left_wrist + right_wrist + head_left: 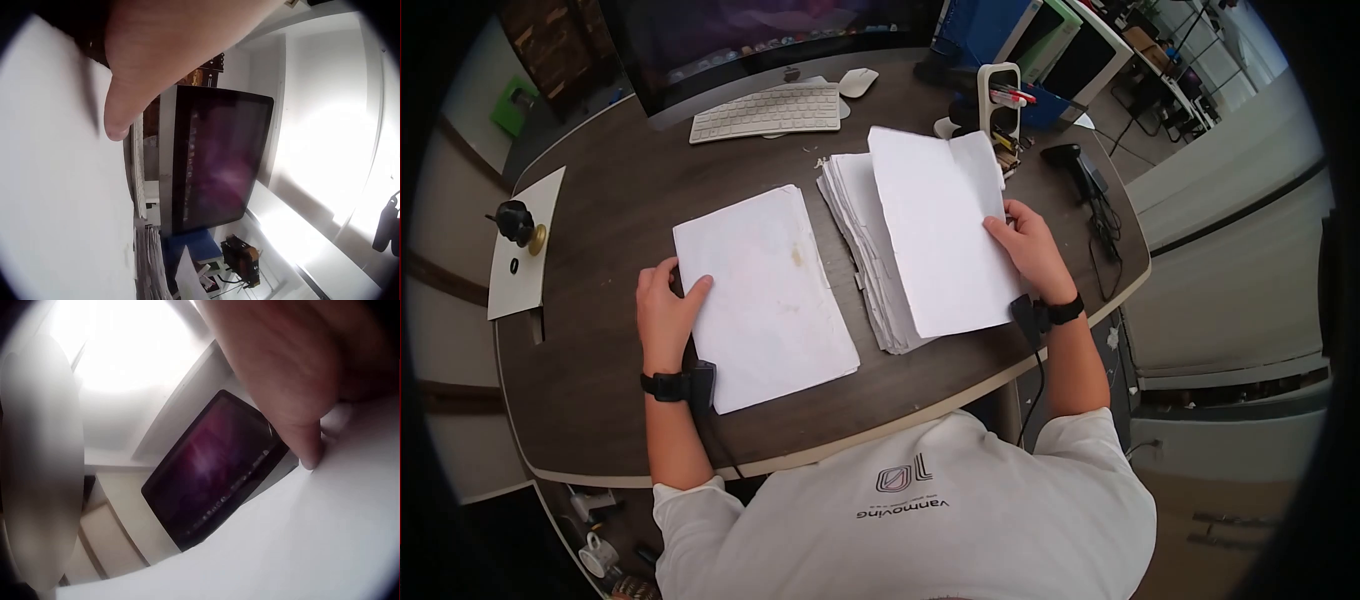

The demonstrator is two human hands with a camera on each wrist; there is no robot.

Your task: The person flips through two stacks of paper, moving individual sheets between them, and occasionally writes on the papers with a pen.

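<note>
Matt white paper sheets (765, 290), faintly stained, lie at centre on a smooth, dark wood-look desk (590, 370) beneath a glossy black screen (780, 30).

White paper stack (760, 310): flat, brownish stain, left edge at left fingers (665, 269). Paper pile (878, 270): right of left fingers, edges uneven. Blank white sheet (945, 240): atop pile, lifted, tilted, right edge in right fingers (1022, 213).

We are counting two hands (666, 315), two paper stacks (760, 300), two wrist straps (665, 387), one monitor (770, 35), one keyboard (767, 112), one mouse (859, 82), one pen holder (986, 95), one shirt (820, 540) and one mug (599, 556).
</note>
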